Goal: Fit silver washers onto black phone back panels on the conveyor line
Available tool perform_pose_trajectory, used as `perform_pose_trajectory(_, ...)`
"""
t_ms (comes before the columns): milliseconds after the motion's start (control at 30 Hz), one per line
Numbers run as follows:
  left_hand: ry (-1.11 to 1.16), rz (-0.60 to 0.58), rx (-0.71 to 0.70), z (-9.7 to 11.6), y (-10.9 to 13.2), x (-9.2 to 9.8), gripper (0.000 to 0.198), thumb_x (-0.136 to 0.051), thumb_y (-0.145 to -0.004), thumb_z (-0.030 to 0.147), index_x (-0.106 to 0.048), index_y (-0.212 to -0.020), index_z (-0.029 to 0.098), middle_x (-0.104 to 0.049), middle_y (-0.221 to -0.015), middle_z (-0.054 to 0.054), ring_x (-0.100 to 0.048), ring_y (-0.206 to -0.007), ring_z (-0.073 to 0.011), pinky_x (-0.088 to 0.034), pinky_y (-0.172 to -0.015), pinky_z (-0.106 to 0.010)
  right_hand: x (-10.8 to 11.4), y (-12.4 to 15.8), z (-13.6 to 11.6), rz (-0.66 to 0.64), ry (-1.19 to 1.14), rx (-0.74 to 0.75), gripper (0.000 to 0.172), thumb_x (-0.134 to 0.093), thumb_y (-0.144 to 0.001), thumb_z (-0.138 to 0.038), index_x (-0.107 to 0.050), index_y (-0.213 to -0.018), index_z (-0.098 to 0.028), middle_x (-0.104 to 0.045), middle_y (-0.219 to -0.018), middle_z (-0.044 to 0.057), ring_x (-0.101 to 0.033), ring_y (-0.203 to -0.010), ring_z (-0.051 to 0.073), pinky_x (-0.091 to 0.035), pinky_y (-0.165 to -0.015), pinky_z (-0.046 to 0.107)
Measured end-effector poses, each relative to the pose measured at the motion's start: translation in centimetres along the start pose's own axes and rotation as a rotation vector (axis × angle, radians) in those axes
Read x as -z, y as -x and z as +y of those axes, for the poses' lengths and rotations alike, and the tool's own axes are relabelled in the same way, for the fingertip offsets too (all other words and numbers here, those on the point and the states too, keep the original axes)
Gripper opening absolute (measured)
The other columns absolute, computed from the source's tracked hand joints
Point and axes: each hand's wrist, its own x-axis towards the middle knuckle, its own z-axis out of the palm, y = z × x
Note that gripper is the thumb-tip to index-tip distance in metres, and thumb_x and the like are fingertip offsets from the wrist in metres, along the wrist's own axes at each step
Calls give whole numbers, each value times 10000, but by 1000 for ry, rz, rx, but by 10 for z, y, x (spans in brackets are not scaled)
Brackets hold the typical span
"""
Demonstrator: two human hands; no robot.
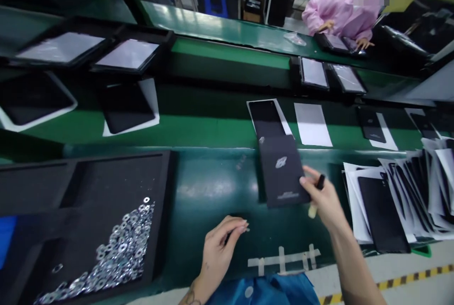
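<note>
My right hand (324, 201) grips the lower right edge of a flat black tablet-like panel (283, 172) with a pale logo. A slim tool (320, 182) with a black end and a pale yellowish end lies across the same hand. Over the green bench (209, 191), my left hand (224, 244) is closed in a pinch; something tiny and pale shows at the fingertips, too small to name. Left of it, a black foam tray (117, 177) contains many shiny metal ring-shaped parts (122, 248).
Right, black panels and white sheets stand in a fanned stack (407, 191). Beyond the bench a green conveyor (205, 130) carries more panels on paper and a bare white sheet (313, 124). Masking tape (283, 258) marks the near edge. Across the line sits a person in pink (344, 9).
</note>
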Motion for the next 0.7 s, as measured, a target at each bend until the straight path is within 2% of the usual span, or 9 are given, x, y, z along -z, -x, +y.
perform_pose_trajectory(100, -33, 7, -18, -4, 5, 15, 191, -665, -1047, 192, -811, -1136, 277, -788, -913, -43, -744, -664, -172, -650, -590, -279, 39, -50, -59, 139, -62, 159, 759, -958, -727, -503, -718, -1385, -212, -532, -673, -72, -325, -446, 50, -252, -345, 177)
perform_pose_trajectory(200, -102, 29, -5, -4, 8, 19, 164, -661, -1051, 195, -803, -1123, 234, -776, -1039, -74, -742, -669, -150, -647, -594, -251, 77, -104, -99, 107, -33, 215, 751, -966, -723, -457, -711, -1389, -221, -346, -588, -119, -248, -458, 58, -237, -384, 186)
perform_pose_trajectory(267, -156, 47, -25, -3, 8, 16, 164, -652, -1055, 193, -802, -1116, 221, -769, -1067, -85, -744, -673, -142, -653, -613, -240, 97, -138, -104, 108, 73, 234, 714, -940, -733, -466, -716, -1359, -208, -370, -583, -106, -268, -472, 77, -244, -412, 209)
perform_pose_trajectory(367, -193, 67, -76, -2, 5, 10, 183, -639, -1058, 181, -810, -1104, 226, -764, -1063, -83, -744, -667, -137, -667, -619, -234, 106, -179, -86, 247, 405, 354, 552, -852, -768, -474, -751, -1225, -183, -619, -722, 4, -459, -570, 142, -401, -526, 276)
perform_pose_trajectory(433, -188, 84, -89, -1, 1, 8, 197, -627, -1061, 183, -816, -1092, 232, -761, -1112, -92, -760, -701, -150, -684, -624, -243, 90, -196, -67, 282, 612, 472, 424, -761, -825, -473, -766, -1134, -183, -740, -902, 75, -596, -717, 200, -505, -695, 339)
perform_pose_trajectory(533, -191, 88, -96, 1, -3, 7, 199, -616, -1068, 202, -812, -1049, 222, -772, -1105, -92, -763, -697, -152, -692, -622, -247, 39, -208, -44, 80, 739, 571, 360, -664, -907, -456, -761, -1137, -196, -787, -1022, 87, -688, -885, 242, -534, -886, 381)
perform_pose_trajectory(600, -208, 82, -99, 2, -3, 8, 183, -623, -1067, 213, -803, -1034, 213, -778, -1040, -76, -737, -631, -135, -679, -604, -236, -1, -212, -38, -22, 794, 577, 370, -676, -921, -425, -736, -1206, -196, -790, -1100, 98, -716, -998, 263, -536, -950, 384)
perform_pose_trajectory(700, -243, 94, -73, 1, -2, 9, 164, -638, -1066, 240, -799, -1075, 212, -776, -1026, -79, -717, -600, -131, -663, -598, -237, -45, -221, -40, -36, 939, 494, 412, -678, -952, -370, -668, -1323, -191, -747, -1283, 156, -704, -1169, 309, -531, -996, 395)
